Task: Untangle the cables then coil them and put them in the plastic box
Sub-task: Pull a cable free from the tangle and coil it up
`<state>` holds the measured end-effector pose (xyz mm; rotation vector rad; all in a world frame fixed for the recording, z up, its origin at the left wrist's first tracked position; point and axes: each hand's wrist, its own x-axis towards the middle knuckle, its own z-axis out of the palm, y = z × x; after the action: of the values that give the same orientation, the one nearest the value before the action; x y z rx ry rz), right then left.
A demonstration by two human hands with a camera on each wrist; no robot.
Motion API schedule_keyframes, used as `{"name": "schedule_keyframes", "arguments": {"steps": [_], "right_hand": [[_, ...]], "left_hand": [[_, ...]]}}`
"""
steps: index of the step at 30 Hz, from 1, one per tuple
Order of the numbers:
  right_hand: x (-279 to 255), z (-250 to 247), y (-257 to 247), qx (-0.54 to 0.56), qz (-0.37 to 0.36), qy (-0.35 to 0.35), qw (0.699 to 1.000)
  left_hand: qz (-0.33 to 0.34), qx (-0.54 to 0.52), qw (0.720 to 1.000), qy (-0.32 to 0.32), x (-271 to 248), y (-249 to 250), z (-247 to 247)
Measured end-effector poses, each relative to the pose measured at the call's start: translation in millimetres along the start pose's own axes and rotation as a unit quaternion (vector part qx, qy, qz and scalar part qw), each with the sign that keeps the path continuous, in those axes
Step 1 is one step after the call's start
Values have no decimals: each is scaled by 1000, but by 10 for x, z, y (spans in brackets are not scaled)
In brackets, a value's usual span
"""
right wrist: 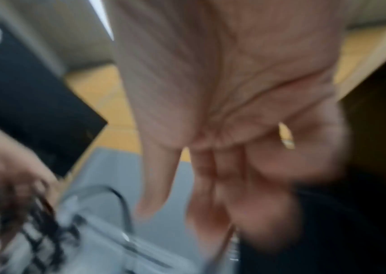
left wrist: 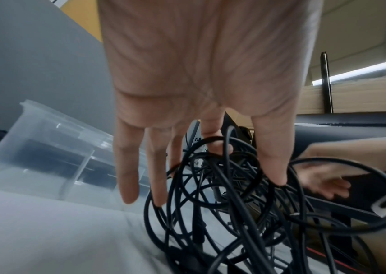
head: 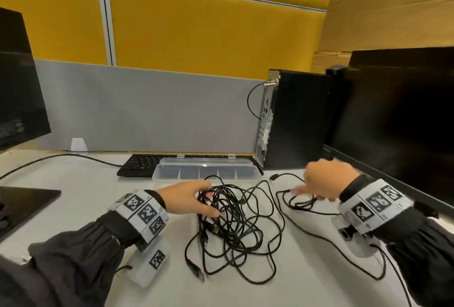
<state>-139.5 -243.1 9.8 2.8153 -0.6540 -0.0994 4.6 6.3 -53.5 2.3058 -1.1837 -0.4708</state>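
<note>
My left hand lies with fingers spread and fairly straight, poked among the loops of the tangled heap of thin black cables on the white tabletop, clamping nothing. My right hand is over a loose black strand just right of the heap (too blurred to say whether it pinches it). I'd pin the heap and draw that strand out slowly, without yanking knots tight. The clear compartmented plastic box sits just behind.

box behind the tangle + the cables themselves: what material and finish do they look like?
The plastic box looks like clear, slightly frosted hard plastic, glossy: you see through its walls and a highlight sits on top. The cables look black with a matte rubbery jacket, possibly PVC: they lie in soft loops with little glare.
</note>
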Motion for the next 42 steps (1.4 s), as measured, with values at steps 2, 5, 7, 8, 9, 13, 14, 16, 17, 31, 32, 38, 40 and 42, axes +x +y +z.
{"name": "schedule_keyframes", "arguments": {"steps": [2, 5, 7, 8, 9, 13, 14, 16, 17, 31, 32, 38, 40, 42], "right_hand": [[-32, -57, -149, 154, -59, 76, 983], [46, -47, -403, 280, -166, 37, 945], [143, 46, -578, 261, -218, -34, 940], [188, 104, -652, 260, -237, -51, 935], [223, 159, -713, 280, -246, -58, 926], [286, 274, -820, 428, -233, 8, 873], [289, 282, -823, 465, -222, 52, 856], [316, 320, -824, 549, -179, 146, 803], [333, 348, -822, 593, -149, 183, 769], [340, 542, -499, 769, 2, 256, 585], [327, 515, -517, 773, -9, 227, 593], [75, 251, -623, 850, -95, 83, 512], [-19, 123, -702, 866, -147, 45, 476], [-88, -11, -792, 871, -185, 28, 453]], "left_hand": [[-1, -20, 1000, 15, -31, -8, 8], [-12, -51, 998, 30, -88, -48, -2], [-17, -71, 996, 41, -157, -82, -41], [-20, -87, 995, 47, -192, -115, -61], [-21, -105, 993, 58, -231, -156, -79], [-36, -190, 971, 139, -354, -372, -126], [-41, -216, 963, 155, -374, -429, -147], [-51, -238, 953, 183, -416, -528, -196], [-55, -237, 950, 197, -430, -573, -218], [-176, -195, 924, 278, -616, -773, -398], [-179, -196, 931, 249, -673, -716, -435], [-72, -19, 941, 331, -865, -143, -495], [-48, 114, 945, 302, -760, 113, -333], [-20, 195, 954, 227, -616, 270, -176]]}}
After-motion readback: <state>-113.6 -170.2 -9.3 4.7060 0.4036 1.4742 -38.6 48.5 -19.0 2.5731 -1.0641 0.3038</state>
